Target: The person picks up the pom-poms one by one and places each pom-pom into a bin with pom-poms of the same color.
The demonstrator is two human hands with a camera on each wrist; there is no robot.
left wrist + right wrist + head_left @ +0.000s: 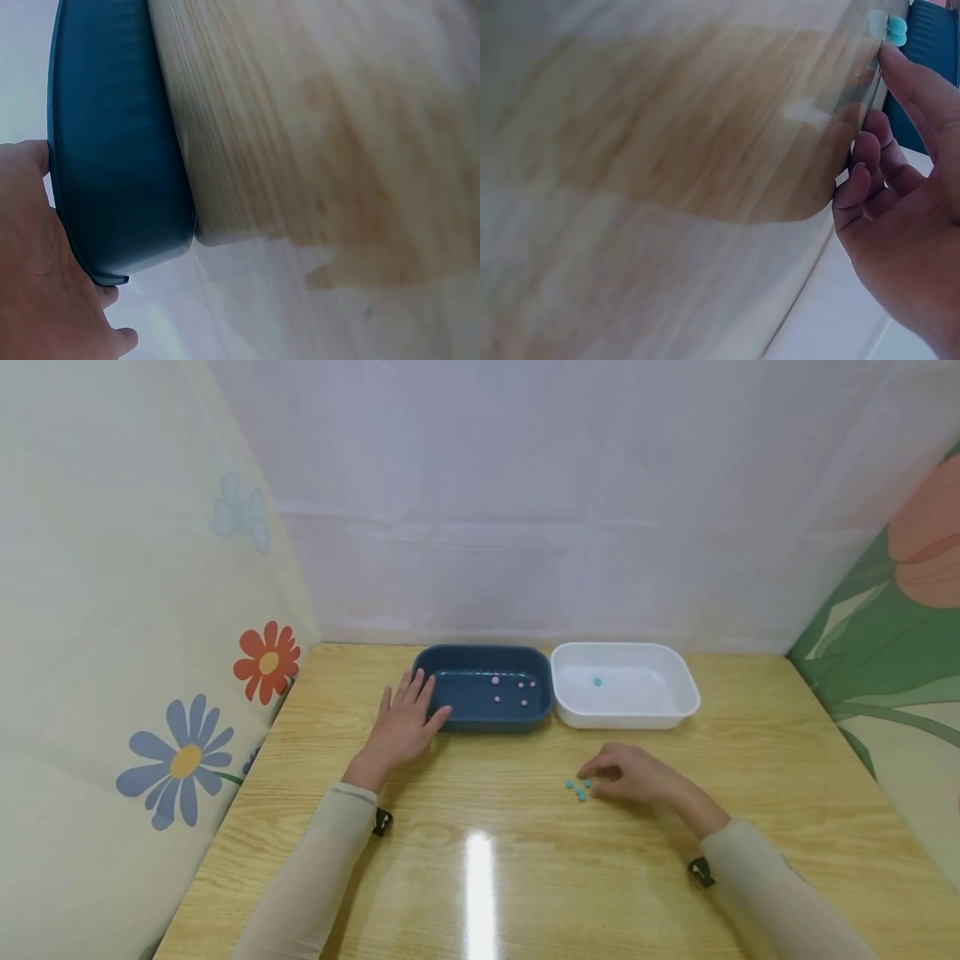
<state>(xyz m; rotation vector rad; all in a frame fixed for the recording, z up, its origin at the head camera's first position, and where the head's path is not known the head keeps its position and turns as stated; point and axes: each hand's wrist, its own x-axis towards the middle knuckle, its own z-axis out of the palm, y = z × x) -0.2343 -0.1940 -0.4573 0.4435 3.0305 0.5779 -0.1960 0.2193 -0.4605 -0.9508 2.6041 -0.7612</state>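
Observation:
My left hand (pixel 401 727) rests with spread, straight fingers on the left end of the dark blue tray (pixel 487 725). In the left wrist view its fingers (pixel 37 262) lie along the tray's rim (pixel 112 280). Several small pink beads (pixel 496 680) lie inside this tray. My right hand (pixel 630 774) is low over the table, thumb and forefinger apart, right at a cluster of small teal beads (pixel 581 796). The right wrist view has the thumb tip (pixel 889 56) down at the tabletop beside the teal beads (pixel 896 31). Nothing shows held in this hand.
A white tray (pixel 626 722) stands against the blue tray's right side, with one teal bead (pixel 597 682) inside. Both trays sit near the back of the wooden table (pixel 420 868). A pale cloth (pixel 540 527) hangs behind, and flower-printed cloths (pixel 97 635) stand at the sides.

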